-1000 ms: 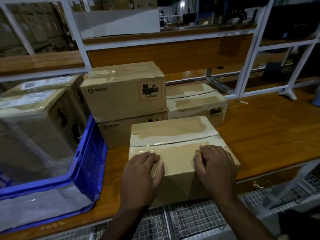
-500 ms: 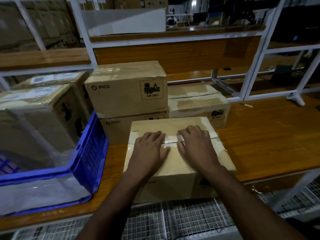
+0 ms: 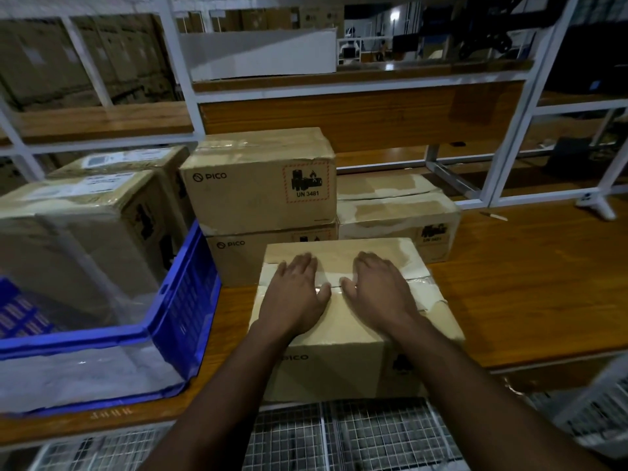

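Cardboard box (image 3: 339, 368) marked PICO sits at the front edge of the wooden worktop (image 3: 530, 287), near its middle. Both hands lie palm down on its taped lid. The left hand (image 3: 295, 297) rests flat with its fingers straight and close together, gripping nothing. The right hand (image 3: 380, 294) lies just beside it, also flat and holding nothing. The thumbs nearly meet over the clear tape seam (image 3: 334, 286) that crosses the lid. Close behind, toward the back edge, stands a stack of two PICO boxes (image 3: 258, 198), with a lower taped box (image 3: 397, 215) at its right. A blue crate (image 3: 185, 300) lined with clear plastic stands at the left edge, holding larger boxes.
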`<state>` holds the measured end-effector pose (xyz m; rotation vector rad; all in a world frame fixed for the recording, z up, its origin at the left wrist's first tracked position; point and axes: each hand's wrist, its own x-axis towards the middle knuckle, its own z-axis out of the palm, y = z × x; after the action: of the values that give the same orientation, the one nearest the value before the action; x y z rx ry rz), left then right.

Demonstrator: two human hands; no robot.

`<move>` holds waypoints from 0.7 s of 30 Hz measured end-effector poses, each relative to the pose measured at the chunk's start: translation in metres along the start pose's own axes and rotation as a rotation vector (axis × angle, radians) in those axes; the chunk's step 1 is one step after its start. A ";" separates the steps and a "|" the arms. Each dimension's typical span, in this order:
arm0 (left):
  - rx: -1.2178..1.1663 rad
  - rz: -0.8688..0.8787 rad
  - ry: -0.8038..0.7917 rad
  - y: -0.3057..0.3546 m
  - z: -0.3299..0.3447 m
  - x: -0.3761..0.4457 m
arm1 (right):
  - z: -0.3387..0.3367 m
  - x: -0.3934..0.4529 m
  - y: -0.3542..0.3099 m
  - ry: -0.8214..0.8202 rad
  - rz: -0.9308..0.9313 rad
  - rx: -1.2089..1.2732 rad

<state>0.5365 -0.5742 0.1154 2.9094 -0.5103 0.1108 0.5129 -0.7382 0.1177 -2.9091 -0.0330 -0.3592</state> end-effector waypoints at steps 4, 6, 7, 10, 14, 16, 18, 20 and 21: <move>0.061 -0.140 -0.061 -0.009 -0.002 0.000 | 0.002 0.004 0.008 0.014 0.117 -0.017; 0.083 -0.173 -0.062 -0.013 -0.005 -0.003 | 0.002 0.004 0.016 0.012 0.176 -0.025; 0.080 -0.175 -0.058 -0.016 -0.005 -0.004 | 0.002 0.004 0.020 0.008 0.198 -0.030; 0.033 -0.176 -0.048 -0.021 -0.007 -0.006 | 0.000 0.007 0.030 0.025 0.204 -0.044; -0.118 -0.236 0.033 -0.024 -0.009 -0.005 | -0.003 0.013 0.038 0.057 0.185 -0.023; -0.228 -0.322 0.091 -0.022 -0.013 -0.007 | -0.002 0.011 0.043 0.082 0.222 0.058; -0.293 -0.406 0.105 -0.018 -0.018 -0.009 | -0.007 0.010 0.047 0.136 0.354 0.169; -0.371 -0.492 0.077 -0.018 -0.023 -0.010 | -0.011 0.009 0.046 0.149 0.455 0.227; -0.409 -0.527 0.067 -0.019 -0.024 -0.010 | -0.012 0.008 0.045 0.120 0.466 0.207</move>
<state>0.5328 -0.5492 0.1348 2.5229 0.2306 0.0241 0.5204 -0.7847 0.1220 -2.5787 0.5775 -0.4152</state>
